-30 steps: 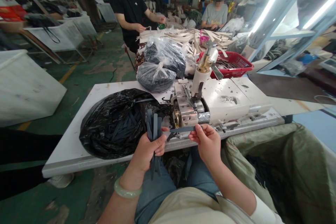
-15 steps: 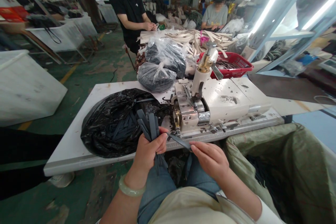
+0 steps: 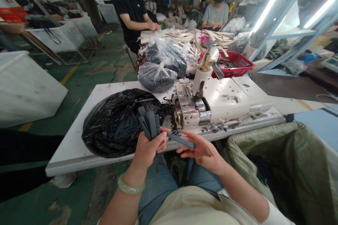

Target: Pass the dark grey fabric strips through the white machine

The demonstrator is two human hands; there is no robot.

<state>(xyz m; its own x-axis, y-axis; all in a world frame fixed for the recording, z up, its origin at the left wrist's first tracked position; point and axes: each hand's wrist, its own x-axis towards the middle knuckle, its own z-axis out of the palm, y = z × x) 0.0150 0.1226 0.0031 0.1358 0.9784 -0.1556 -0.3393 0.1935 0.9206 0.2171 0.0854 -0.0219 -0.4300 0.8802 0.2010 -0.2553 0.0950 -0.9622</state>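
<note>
While the left hand clasps grey strips, the right hand sits loosely open at one's end; likely light, pliable; pinch there.

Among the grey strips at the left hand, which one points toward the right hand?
The single strip slanting out sideways from the left hand, its far end at the right hand; the other strips are bunched in the left hand.

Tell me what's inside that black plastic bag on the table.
Inside the black bag, dark grey strips lie in a loose heap. What lies beneath the top strips, or behind the crumpled plastic, is covered.
</note>
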